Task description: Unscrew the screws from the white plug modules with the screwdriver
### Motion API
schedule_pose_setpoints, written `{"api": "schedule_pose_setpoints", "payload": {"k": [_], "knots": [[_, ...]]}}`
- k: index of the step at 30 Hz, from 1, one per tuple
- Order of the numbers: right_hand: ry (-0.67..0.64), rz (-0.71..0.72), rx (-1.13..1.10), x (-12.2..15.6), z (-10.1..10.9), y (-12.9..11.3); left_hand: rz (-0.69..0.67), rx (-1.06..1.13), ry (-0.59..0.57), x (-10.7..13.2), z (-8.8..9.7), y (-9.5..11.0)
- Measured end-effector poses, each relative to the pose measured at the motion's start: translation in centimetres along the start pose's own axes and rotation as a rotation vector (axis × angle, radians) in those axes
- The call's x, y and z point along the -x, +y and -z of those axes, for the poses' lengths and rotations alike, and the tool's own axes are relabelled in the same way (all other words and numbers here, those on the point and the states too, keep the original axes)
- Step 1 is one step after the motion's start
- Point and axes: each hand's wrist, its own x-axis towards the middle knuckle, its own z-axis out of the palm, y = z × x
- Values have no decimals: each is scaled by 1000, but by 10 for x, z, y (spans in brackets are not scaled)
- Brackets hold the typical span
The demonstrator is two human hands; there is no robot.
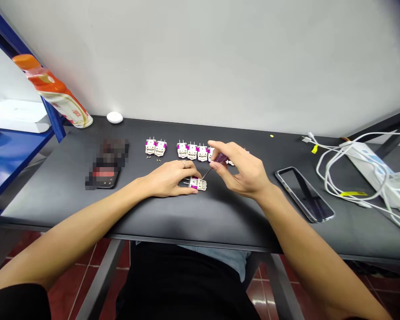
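My left hand presses down on a white electrical plug with magenta parts, which lies on the dark tabletop with its metal pins pointing left. My right hand pinches a small purple-handled screwdriver, whose thin shaft reaches down to the plug. Its tip is at or very near the plug's face. Behind my hands stand two groups of similar plugs, pins pointing away from me. My right hand hides the far end of the row. A few tiny screws lie just below the left group.
A smartphone lies right of my hands, and a pixelated dark object lies left. White cables and a white box sit at the right end. An orange-capped bottle leans at the back left.
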Motion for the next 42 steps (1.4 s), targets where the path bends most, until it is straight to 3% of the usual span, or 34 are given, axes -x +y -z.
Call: {"api": "schedule_pose_setpoints", "payload": {"k": [6,12,16,21,27,36,42], "knots": [[125,-34,-146,0,-5,1,-4,-9,-4,0,0,0],[60,-344,-538,5,-5,-5,-5,-9,2,1,-1,0],[-22,-407,-711,2,0,-10,3,-11,-7,1,-1,0],[-3,-319,-528,4,0,-3,-1,-14,-8,1,-1,-1],[148,-34,-90,2,-5,2,-11,-20,-3,1,0,0],[78,-56,-141,0,-2,-1,-34,-21,2,1,0,-1],[146,-185,-308,3,-4,-2,-24,-31,-4,0,0,-1]]}}
